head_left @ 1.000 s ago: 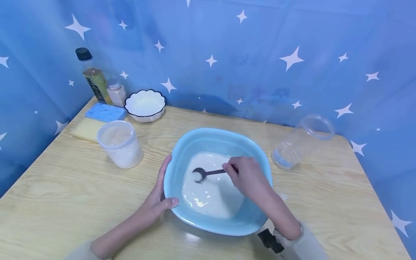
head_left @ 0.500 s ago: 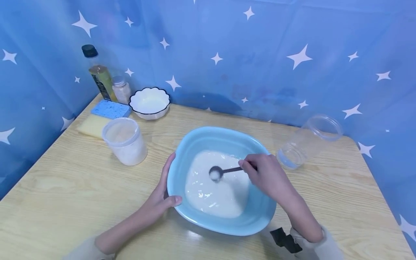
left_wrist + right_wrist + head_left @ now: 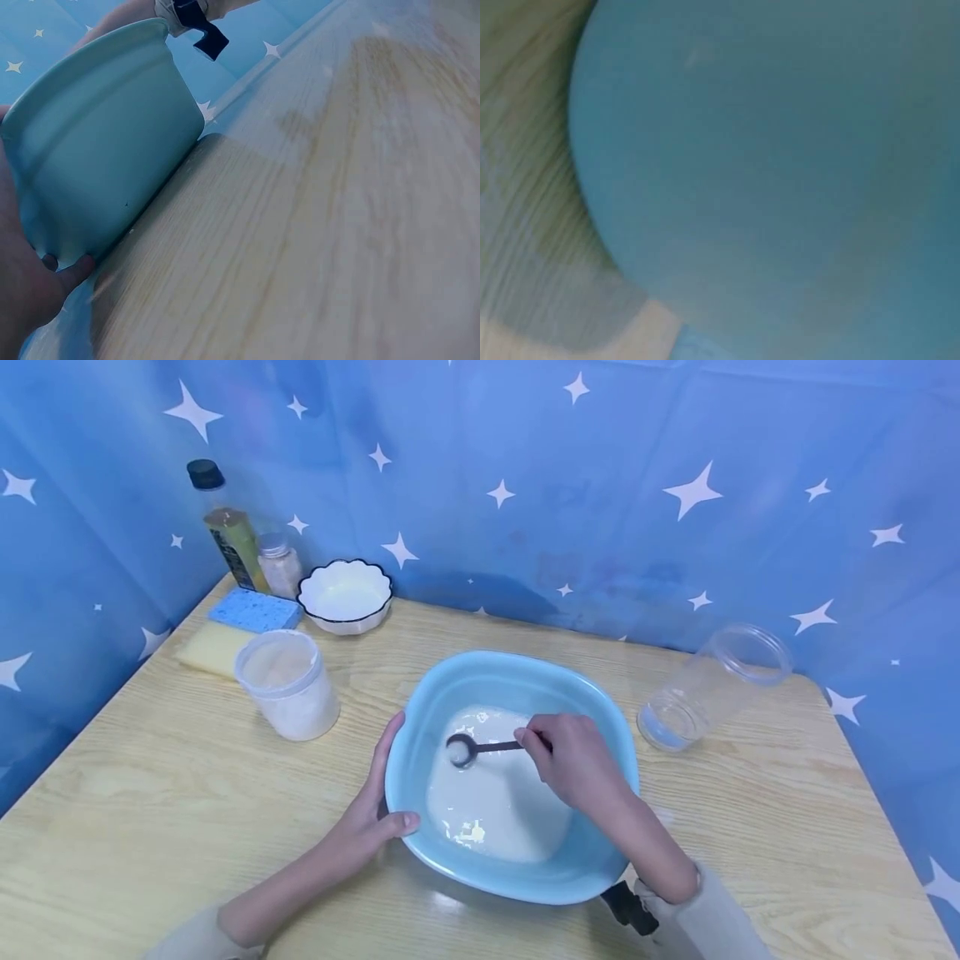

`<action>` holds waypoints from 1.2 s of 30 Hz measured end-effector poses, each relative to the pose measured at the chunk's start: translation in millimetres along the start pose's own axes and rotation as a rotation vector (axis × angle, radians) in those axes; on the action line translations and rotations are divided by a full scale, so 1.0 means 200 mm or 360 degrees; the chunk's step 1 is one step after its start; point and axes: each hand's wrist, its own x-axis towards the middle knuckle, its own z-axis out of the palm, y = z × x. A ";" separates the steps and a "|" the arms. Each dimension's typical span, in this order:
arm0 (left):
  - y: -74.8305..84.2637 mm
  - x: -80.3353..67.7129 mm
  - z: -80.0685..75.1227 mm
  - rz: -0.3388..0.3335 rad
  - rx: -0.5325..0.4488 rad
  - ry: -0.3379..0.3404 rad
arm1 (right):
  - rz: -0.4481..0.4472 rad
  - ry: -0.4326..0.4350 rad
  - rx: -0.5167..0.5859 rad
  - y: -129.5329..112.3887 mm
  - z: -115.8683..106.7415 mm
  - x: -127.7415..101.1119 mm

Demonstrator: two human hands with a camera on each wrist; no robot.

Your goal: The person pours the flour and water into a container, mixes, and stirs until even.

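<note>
- The right hand (image 3: 566, 760) pinches the end of a dark spoon (image 3: 497, 747), its thumb and fingers drawn close around the handle; the handle's tip is hidden in the grip.
- The spoon is inside a blue tub (image 3: 525, 881), its round head over the white liquid (image 3: 480, 802). Some white shows in the head, but how deep it sits cannot be told.
- From the right fingers, the spoon head lies to the left, toward the tub's left wall. The long axis runs nearly straight across from right to left, roughly in line between the two hands.
- The right hand is the nearer one to the spoon, being on it. The left hand (image 3: 367, 810) is apart from it, with the tub's wall between them.
- The left hand holds the tub at its left side: thumb over the near-left rim, the other fingers spread along the outside.
- The right wrist view is filled mostly by the tub's outer wall and shows no fingers, so only the head view tells the right grip.
- On the table (image 3: 180, 827), a jar (image 3: 300, 706) stands beyond the left hand, and a clear container (image 3: 660, 727) stands to the tub's right.
</note>
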 end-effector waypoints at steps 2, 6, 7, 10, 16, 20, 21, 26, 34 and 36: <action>0.00 0.00 0.00 -0.0002 -0.0005 -0.0007 | -0.0009 -0.0092 0.0026 0.01 -0.02 -0.01; 0.00 0.01 0.01 -0.0009 0.0016 -0.0009 | 0.0014 -0.0233 0.0057 0.02 -0.07 -0.04; 0.00 0.01 0.01 -0.0014 0.0021 -0.0011 | 0.0031 -0.0251 0.0058 0.03 -0.09 -0.05; 0.00 0.01 0.01 -0.0008 0.0018 -0.0025 | 0.0056 -0.0225 0.0032 0.04 -0.13 -0.06; -0.01 0.02 0.01 0.0001 -0.0005 -0.0037 | 0.0065 0.0017 0.0062 0.04 -0.13 -0.03; 0.00 0.01 0.00 -0.0015 -0.0024 -0.0022 | 0.0030 0.0088 0.0097 0.02 -0.05 0.02; 0.00 0.00 0.00 -0.0026 -0.0029 -0.0014 | 0.0029 0.0099 0.0101 0.01 -0.03 0.03; 0.02 -0.02 -0.01 -0.0079 -0.0012 0.0032 | 0.0079 0.0083 0.0082 0.00 0.02 0.06; 0.01 -0.01 0.00 -0.0047 -0.0036 0.0004 | 0.0109 -0.0030 0.0027 0.04 -0.02 0.02; 0.01 0.00 0.00 -0.0046 -0.0043 0.0003 | 0.0106 -0.0047 0.0034 0.04 -0.04 0.01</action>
